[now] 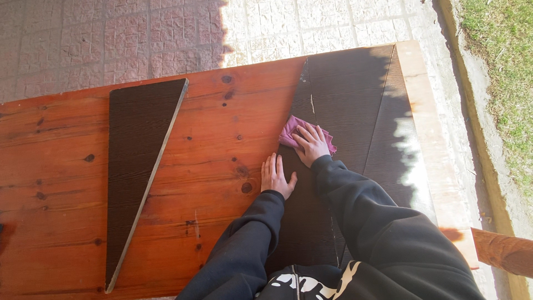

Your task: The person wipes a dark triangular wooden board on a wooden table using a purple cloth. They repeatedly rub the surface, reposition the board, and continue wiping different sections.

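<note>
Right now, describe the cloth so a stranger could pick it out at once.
Start at the orange-brown wooden table, then go to the dark panels on its right side. There the right hand presses flat on a small crumpled pink cloth, the only soft, pink thing among hard boards.

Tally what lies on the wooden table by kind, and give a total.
Dark wood-grain panels: 3, one triangular, two under the hands
Pink cloths: 1, under the right hand
Total: 4
</note>
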